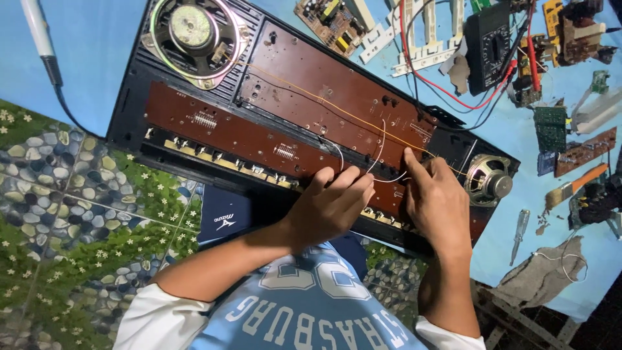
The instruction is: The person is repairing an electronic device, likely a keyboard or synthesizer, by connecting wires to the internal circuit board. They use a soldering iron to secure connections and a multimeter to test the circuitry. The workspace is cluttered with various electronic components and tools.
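On the long reddish-brown circuit board (272,139) inside the opened black keyboard case (129,110), the left hand (330,207) curls around thin white wires (379,155), seemingly pinching 1, while the right hand (437,201) presses its fingertips onto the board beside them. Handling the wires gently would spare the solder joints and the thin orange wire (337,107).
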